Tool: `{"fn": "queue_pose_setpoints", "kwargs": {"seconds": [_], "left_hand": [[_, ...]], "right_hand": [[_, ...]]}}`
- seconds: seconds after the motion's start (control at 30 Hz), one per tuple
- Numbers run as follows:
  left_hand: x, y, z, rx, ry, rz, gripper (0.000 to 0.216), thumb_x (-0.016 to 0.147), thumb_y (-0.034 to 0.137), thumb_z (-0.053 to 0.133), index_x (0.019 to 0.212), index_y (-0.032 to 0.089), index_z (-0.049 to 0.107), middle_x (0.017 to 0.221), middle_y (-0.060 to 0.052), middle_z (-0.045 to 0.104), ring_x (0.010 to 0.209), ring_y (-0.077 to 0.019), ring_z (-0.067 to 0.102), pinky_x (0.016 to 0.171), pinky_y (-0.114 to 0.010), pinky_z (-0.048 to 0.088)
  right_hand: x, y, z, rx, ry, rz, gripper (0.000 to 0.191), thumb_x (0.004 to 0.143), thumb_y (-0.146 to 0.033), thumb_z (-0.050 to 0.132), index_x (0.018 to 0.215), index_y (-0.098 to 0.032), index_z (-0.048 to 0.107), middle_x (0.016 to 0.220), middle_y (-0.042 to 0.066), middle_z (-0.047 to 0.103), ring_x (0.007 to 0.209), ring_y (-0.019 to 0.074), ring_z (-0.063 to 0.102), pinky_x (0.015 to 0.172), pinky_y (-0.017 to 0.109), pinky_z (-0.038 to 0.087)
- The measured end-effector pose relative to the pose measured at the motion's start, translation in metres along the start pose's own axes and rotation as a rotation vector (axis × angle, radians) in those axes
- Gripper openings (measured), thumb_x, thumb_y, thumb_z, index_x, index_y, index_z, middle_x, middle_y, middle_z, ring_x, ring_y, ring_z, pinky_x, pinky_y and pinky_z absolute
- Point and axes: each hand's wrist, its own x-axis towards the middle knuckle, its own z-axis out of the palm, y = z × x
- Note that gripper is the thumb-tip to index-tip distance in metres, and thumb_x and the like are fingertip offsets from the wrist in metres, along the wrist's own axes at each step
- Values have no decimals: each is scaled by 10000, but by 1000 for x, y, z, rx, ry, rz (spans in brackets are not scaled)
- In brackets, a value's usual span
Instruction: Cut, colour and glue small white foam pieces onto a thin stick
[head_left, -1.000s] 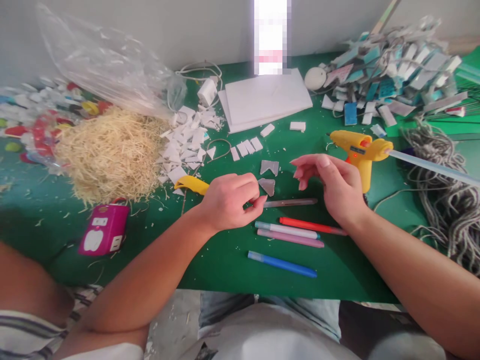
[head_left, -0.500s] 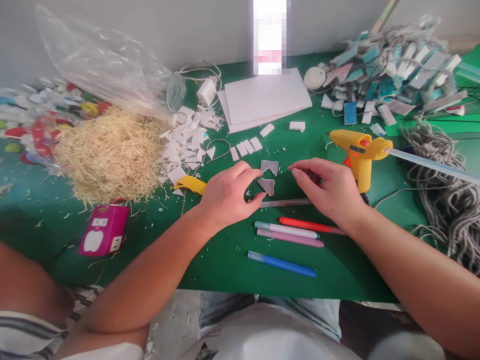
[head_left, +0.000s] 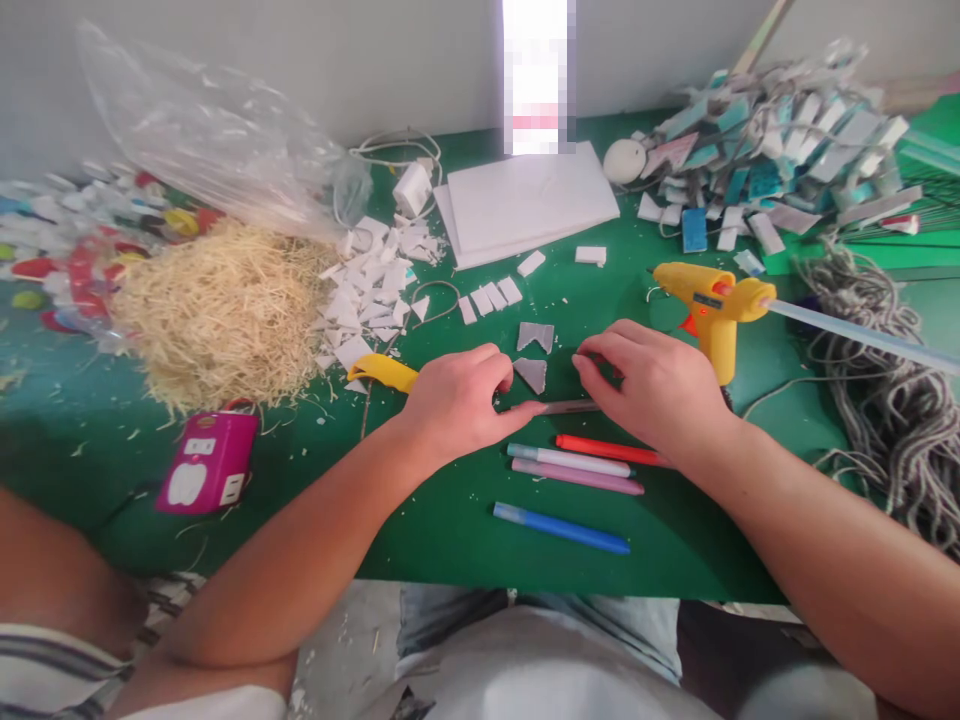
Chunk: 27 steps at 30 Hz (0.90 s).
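My left hand rests on the green table with its fingers curled. Its thumb lies along the left end of a grey pen. My right hand is curled too, with its fingertips down over the pen's right end. A small grey triangular foam piece lies between the two hands, just beyond the pen. A second grey notched piece lies behind it. A yellow glue gun stands just right of my right hand.
Red, white, pink and blue pens lie near the front edge. Also here are a yellow knife handle, white foam scraps, foam sheets, a straw heap, a magenta power strip, grey cords and a pile of foam bits.
Both hands dropped from just above the table and closed in on the grey pen. The left fingers opened briefly, then curled again. The foam pieces and pens did not move.
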Motion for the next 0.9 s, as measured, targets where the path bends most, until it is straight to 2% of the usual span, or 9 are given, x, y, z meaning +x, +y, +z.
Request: {"fn": "queue_pose_setpoints", "kwargs": {"seconds": [0.13,0.23,0.33,0.43,0.53,0.73,0.9], "left_hand": [[0,-1,0,-8,-56,62,381,896,445,699,674,184,533,633,35,527,519,-104,453,479,-234,266],[0,0,-1,0,-5,103,358,938,395,650,675,182,534,634,32,534,507,-102,455,469,-238,268],[-1,4,-1,-26,49,188,323,979,348,609,706,179,570,660,26,575,535,-100,501,498,-241,335],[-2,11,2,-41,13,316,236,1015,297,558,839,187,670,763,7,651,615,-105,579,572,-243,416],[-3,17,7,-20,-16,405,273,1044,299,505,912,195,720,793,-4,661,658,-115,609,596,-252,446],[-4,22,13,-34,1,430,318,1062,276,472,921,192,744,755,0,638,656,-125,607,580,-265,450],[-5,24,15,-20,-16,414,377,1072,270,450,841,199,739,700,6,629,642,-118,608,589,-255,460]], "right_hand": [[-1,-2,0,-13,-31,-10,306,962,-327,524,814,-187,752,735,55,706,600,155,581,520,284,346],[0,-2,0,-26,-74,-8,340,958,-342,521,734,-191,726,693,49,690,563,148,551,498,284,312],[0,-1,0,-28,-95,7,346,953,-352,523,715,-192,717,690,49,687,567,148,549,500,279,313],[1,1,0,-15,-98,26,339,952,-352,525,722,-194,718,703,53,687,575,150,551,512,280,324],[2,0,1,-6,-102,39,317,943,-342,538,736,-192,725,714,55,691,584,153,558,513,280,325],[2,-2,2,-7,-124,50,311,943,-334,540,754,-186,739,724,54,704,585,152,553,512,279,314],[2,-1,3,4,-123,44,308,941,-339,539,753,-195,735,713,50,694,577,151,540,505,282,300]]}}
